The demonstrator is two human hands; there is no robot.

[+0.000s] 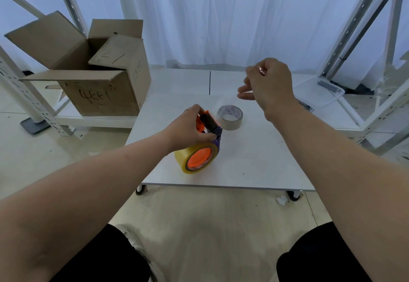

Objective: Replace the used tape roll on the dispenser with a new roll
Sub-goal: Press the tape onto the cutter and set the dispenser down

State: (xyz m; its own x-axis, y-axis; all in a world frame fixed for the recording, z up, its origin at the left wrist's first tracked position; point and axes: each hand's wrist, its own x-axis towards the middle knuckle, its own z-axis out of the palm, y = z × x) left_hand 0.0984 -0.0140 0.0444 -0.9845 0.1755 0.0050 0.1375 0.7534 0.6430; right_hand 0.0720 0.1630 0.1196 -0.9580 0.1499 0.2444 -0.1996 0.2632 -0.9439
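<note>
Soft, cool daylight comes through the white curtain (221,22) at the back, leaving the scene evenly lit but rather dim. Shadows on the table (254,160) are faint. A small glint shows on the right hand (269,87), whose fingers look slightly motion-blurred. Wide-angle distortion bends the shelf frames (28,95) at the left and right edges and stretches the forearms near the bottom corners.

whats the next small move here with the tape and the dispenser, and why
Probably bring the right hand down to press the tape end across the cutter. The left hand pins the dispenser on the table with the yellow roll already on its hub. The right hand seems to pinch something shiny, likely pulled tape. The thin roll lies apart behind.
</note>
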